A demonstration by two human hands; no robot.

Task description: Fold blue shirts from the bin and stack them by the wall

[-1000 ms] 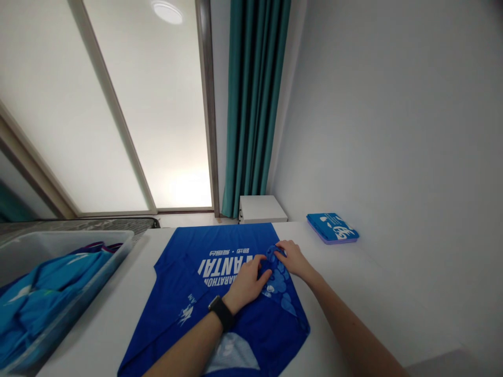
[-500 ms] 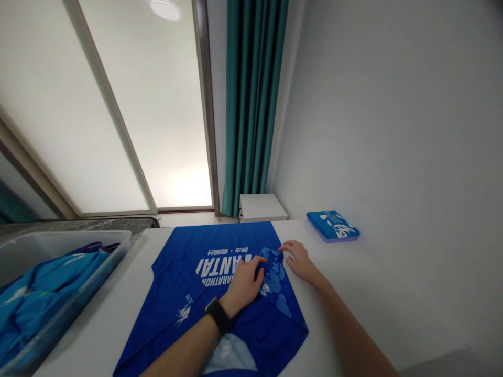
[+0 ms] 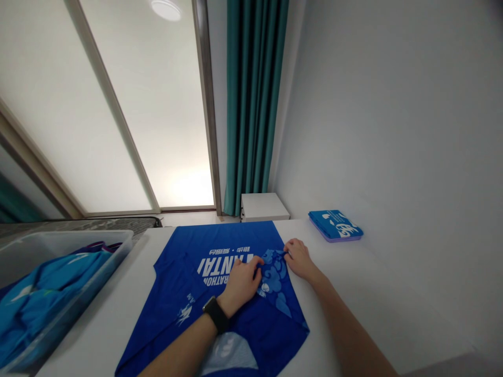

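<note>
A royal-blue shirt (image 3: 188, 293) with white lettering lies spread on the white table (image 3: 353, 293). Its right sleeve, printed with pale cloud shapes, is folded inward over the body. My left hand (image 3: 241, 280), with a black watch on the wrist, rests on the shirt and its fingertips pinch the folded sleeve's edge. My right hand (image 3: 297, 256) sits at the shirt's right border, fingers curled and pinching the same sleeve at its far corner.
A folded blue shirt (image 3: 335, 224) lies on a purple board at the table's far right by the wall. A clear plastic bin (image 3: 65, 293) of blue garments stands at the left. A small white cabinet (image 3: 264, 206) and teal curtain (image 3: 255, 99) are behind the table.
My right hand went from pinching the sleeve to lying beside it, then came back to pinch its far corner. The left hand stayed on the fold.
</note>
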